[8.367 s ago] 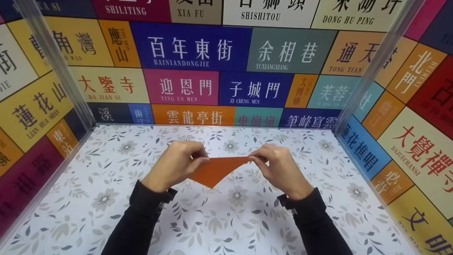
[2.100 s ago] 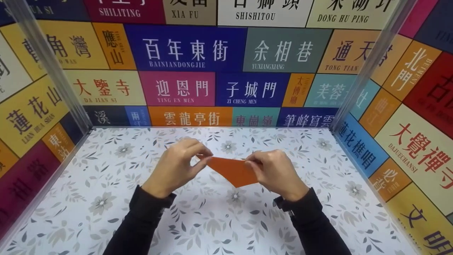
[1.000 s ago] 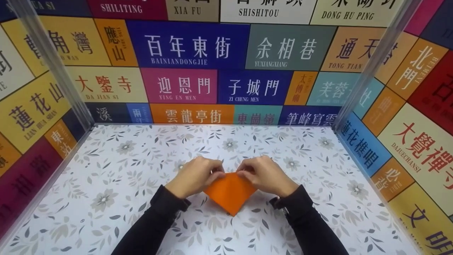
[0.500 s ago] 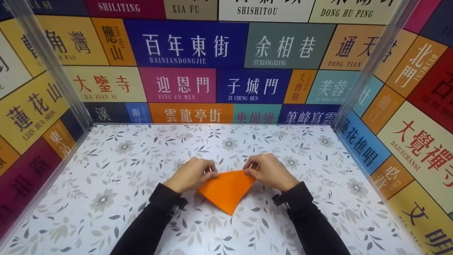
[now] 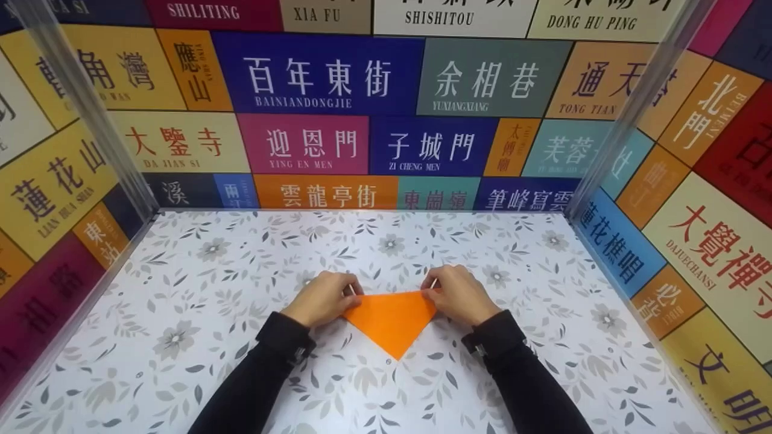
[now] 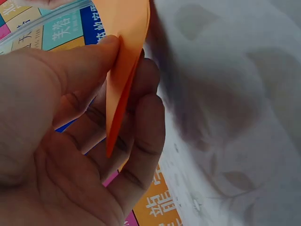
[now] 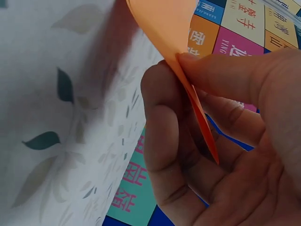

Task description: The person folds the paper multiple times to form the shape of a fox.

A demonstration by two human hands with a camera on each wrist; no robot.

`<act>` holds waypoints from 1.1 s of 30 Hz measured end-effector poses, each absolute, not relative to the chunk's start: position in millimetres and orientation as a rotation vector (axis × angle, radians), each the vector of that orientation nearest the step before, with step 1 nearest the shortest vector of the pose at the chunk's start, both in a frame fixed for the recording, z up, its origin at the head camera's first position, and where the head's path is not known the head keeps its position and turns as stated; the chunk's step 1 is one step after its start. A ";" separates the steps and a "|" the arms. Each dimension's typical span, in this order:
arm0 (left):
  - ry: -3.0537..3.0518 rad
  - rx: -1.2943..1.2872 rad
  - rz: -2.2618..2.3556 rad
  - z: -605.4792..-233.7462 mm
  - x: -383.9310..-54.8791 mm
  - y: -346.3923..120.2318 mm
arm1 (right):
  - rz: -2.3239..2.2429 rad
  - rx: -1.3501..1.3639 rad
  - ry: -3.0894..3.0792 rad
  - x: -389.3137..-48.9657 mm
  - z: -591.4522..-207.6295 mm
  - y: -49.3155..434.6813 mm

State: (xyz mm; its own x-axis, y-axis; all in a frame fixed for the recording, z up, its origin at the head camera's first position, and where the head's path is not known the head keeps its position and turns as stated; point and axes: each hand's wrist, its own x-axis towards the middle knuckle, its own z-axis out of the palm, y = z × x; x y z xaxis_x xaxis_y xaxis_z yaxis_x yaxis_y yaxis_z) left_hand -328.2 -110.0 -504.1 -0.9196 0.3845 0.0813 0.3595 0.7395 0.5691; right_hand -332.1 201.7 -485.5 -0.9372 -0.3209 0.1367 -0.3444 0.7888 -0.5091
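Note:
An orange sheet of paper (image 5: pixel 395 322), folded into a triangle, has its long edge toward the back wall and a point toward the person. At its left corner my left hand (image 5: pixel 325 298) pinches it between thumb and fingers. My right hand (image 5: pixel 464 295) pinches the right corner in the same way. In the left wrist view the folded paper (image 6: pixel 124 56) shows its layers slightly apart, with the corner reaching past the thumb. The right wrist view shows the paper's other corner (image 7: pixel 204 127) likewise between thumb and curled fingers.
A white tabletop (image 5: pixel 181 374) with a grey leaf and flower print lies beneath the hands. Colourful sign-covered panels, such as the back wall (image 5: pixel 325 72), enclose it at the back and both sides. Clear corner strips (image 5: pixel 114 132) run up where the panels meet.
Both hands came down toward the table with the paper. From close together near its middle a second ago, they have moved apart to its corners, and the paper now looks flatter and wider.

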 end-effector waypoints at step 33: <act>3.154 0.696 0.629 -503.1 -319.5 -113.1 | 0.805 0.554 -2.981 -336.5 -501.5 201.9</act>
